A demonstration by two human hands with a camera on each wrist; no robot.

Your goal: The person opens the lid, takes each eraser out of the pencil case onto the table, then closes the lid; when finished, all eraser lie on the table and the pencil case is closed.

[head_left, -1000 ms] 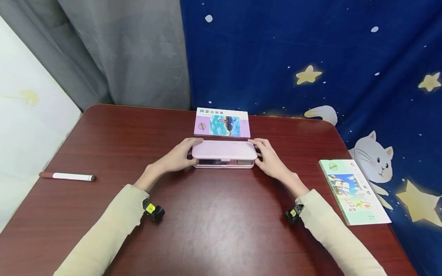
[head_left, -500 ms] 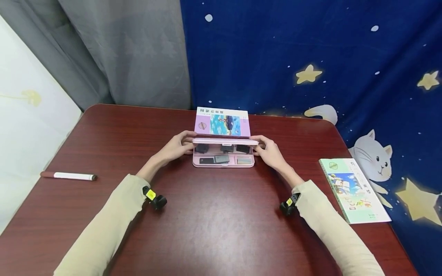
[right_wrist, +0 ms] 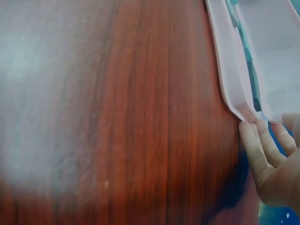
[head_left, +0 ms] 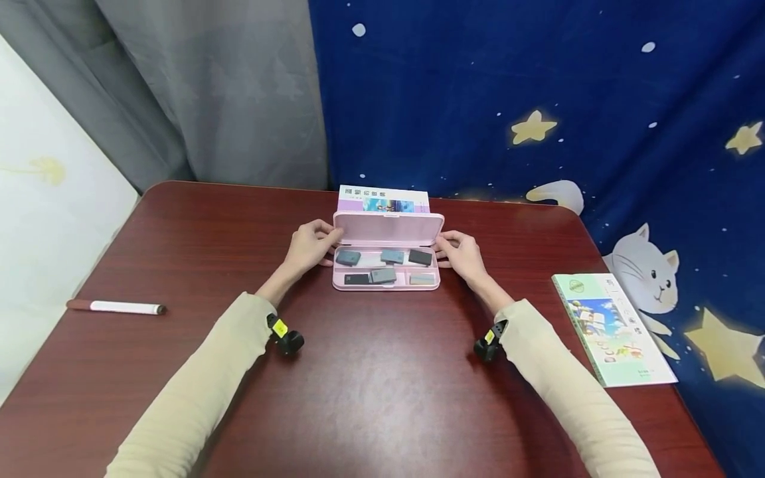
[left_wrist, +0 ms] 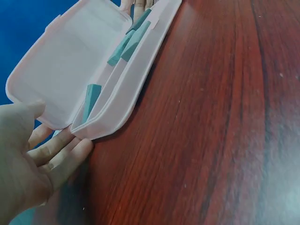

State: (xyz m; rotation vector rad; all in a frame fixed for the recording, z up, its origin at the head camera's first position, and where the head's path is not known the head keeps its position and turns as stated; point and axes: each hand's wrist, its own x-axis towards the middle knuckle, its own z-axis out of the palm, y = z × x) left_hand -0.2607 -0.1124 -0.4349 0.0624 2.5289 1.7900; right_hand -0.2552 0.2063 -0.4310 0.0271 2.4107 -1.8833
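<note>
A pink pencil case (head_left: 387, 288) lies on the table with its lid (head_left: 387, 230) raised, leaning back. Inside are several dark grey-blue blocks (head_left: 382, 275) in two rows and a pale block (head_left: 422, 279) at the front right. My left hand (head_left: 307, 248) holds the left end of the lid; in the left wrist view the thumb (left_wrist: 35, 108) lies on the lid's inner side, and other fingers touch the case's end. At the opposite end, my right hand (head_left: 466, 259) grips the lid's corner, its lower fingers (right_wrist: 251, 143) against the tray's end in the right wrist view.
Behind the lid lies a purple-and-white book (head_left: 382, 194), partly covered by it. A green book (head_left: 615, 332) rests near the table's right edge. A white marker with a brown cap (head_left: 122, 307) lies at the left. Curtains hang beyond the far edge.
The pencil case's lid has swung from nearly closed over the tray to raised and leaning back, exposing the blocks. Both hands have moved with it, away from the person.
</note>
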